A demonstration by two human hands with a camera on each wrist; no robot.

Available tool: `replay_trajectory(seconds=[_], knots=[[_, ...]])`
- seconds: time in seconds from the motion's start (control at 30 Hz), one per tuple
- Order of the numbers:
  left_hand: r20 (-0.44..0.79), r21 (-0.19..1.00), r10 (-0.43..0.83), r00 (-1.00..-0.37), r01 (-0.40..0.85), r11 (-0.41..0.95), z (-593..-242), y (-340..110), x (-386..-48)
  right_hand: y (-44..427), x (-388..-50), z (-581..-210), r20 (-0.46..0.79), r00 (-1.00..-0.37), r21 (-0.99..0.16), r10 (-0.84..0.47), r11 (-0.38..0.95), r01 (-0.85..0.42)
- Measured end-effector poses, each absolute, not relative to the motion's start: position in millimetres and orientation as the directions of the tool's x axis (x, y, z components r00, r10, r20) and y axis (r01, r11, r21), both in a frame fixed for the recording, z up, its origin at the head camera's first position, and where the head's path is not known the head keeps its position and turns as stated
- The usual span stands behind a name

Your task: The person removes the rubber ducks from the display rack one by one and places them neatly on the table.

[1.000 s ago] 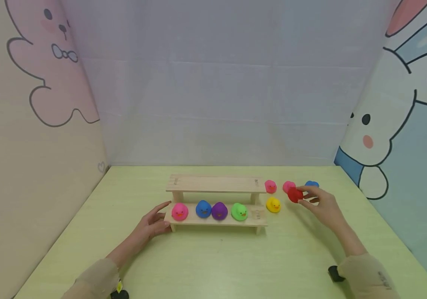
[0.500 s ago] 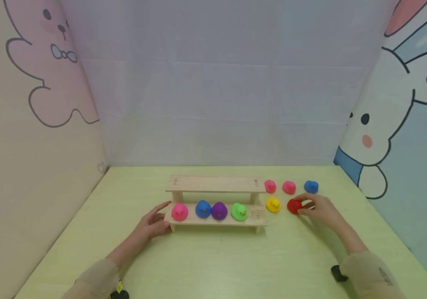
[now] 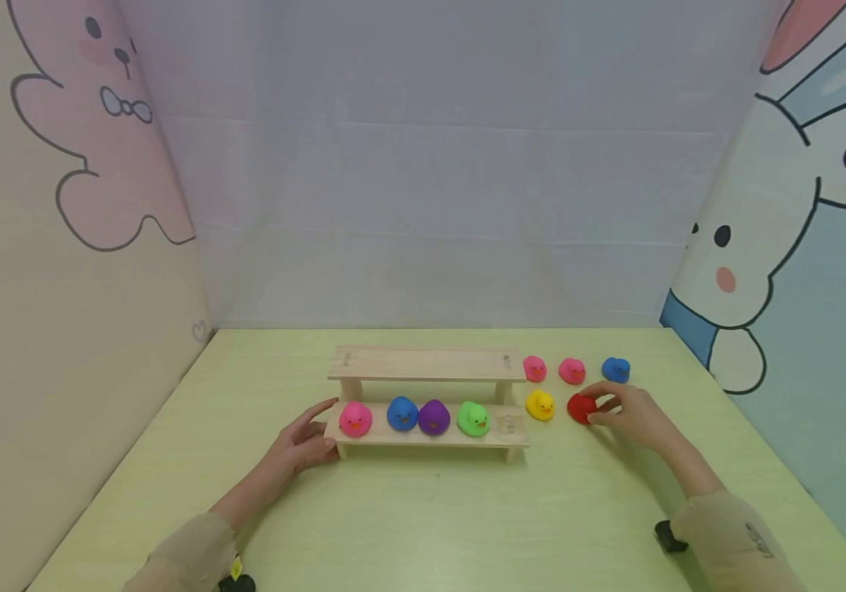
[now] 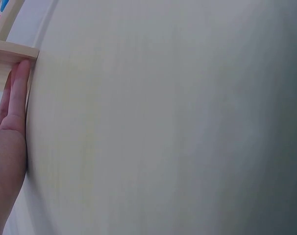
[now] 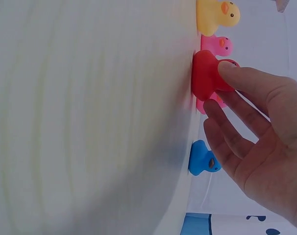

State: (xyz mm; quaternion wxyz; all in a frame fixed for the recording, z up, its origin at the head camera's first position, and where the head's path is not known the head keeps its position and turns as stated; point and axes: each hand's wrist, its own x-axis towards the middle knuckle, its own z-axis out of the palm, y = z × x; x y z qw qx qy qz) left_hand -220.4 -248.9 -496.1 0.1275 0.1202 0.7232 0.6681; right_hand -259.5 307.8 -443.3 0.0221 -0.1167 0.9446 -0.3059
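- The right hand (image 3: 630, 415) pinches the red duck (image 3: 580, 409): its thumb (image 5: 251, 81) presses the side of the head, and the opposing fingertip is hidden behind the toy.
- The red duck lies at the very ends of those fingers, out in front of the palm; the lower fingers, parted from the thumb, bend slightly beside it.
- Its base is down at the bench (image 3: 423, 518), though from this angle I cannot tell whether it bears fully on the surface.
- Around it on the bench: the yellow duck (image 3: 540, 404) just to its left, two pink ducks (image 3: 572, 371) farther back, and a blue duck (image 3: 616, 370) behind the hand.
- The left hand (image 3: 302, 440) touches the left end of the wooden rack's lower shelf (image 3: 423, 441), fingers fairly straight, thumb apart from them near the front corner.
- Along that shelf, left to right: a larger pink duck (image 3: 355, 419), a larger blue duck (image 3: 402, 413), a purple duck (image 3: 433, 418) beside it, and a green duck (image 3: 473, 419).
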Motion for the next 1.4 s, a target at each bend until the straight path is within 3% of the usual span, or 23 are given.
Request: replay_trajectory(seconds=[1.1,1.4], knots=[[0.003,0.997,0.360,-0.933,0.030,0.068,-495.5,-248.7,-220.4,307.0,-261.4,-440.2,-0.008,-0.974,-0.539,-0.228,0.821,-0.188],[0.003,0.997,0.359,-0.933,0.030,0.072,-495.9,-249.0,-220.3,300.4,-257.4,-430.4,0.043,-0.972,-0.538,-0.229,0.815,-0.216]])
